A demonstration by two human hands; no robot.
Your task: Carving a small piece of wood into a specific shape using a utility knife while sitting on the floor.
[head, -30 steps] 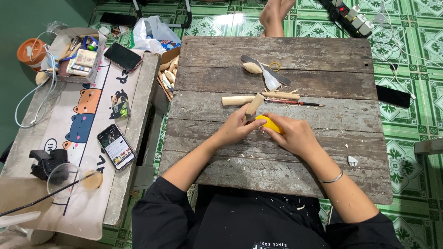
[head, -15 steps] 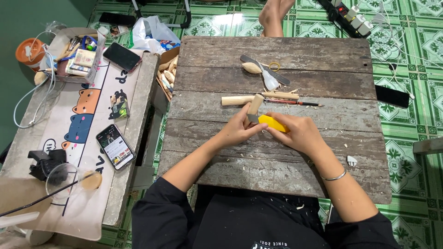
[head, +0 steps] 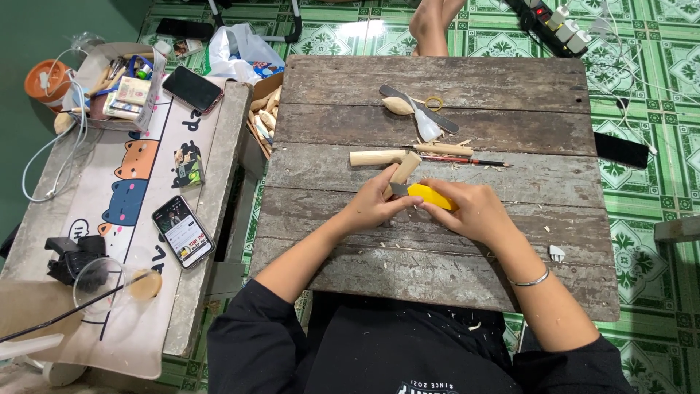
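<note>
My left hand (head: 373,204) grips a short pale wooden stick (head: 405,168) that points up and away from me over the worn plank table (head: 437,80). My right hand (head: 472,211) is closed around a yellow-handled knife (head: 432,195), its blade end meeting the base of the stick. The two hands touch at the middle of the table. Small wood chips lie on the planks around them.
Beyond the hands lie a wooden dowel (head: 375,157), a pencil (head: 467,160), a carved wooden spoon (head: 398,106) and a file (head: 419,109). A side bench on the left carries two phones (head: 182,230), a small box and clutter. A bare foot (head: 430,25) rests at the far edge.
Both hands stay at the same spot. The right hand with the yellow knife has shifted slightly against the stick; the stick's tilt is nearly unchanged.
</note>
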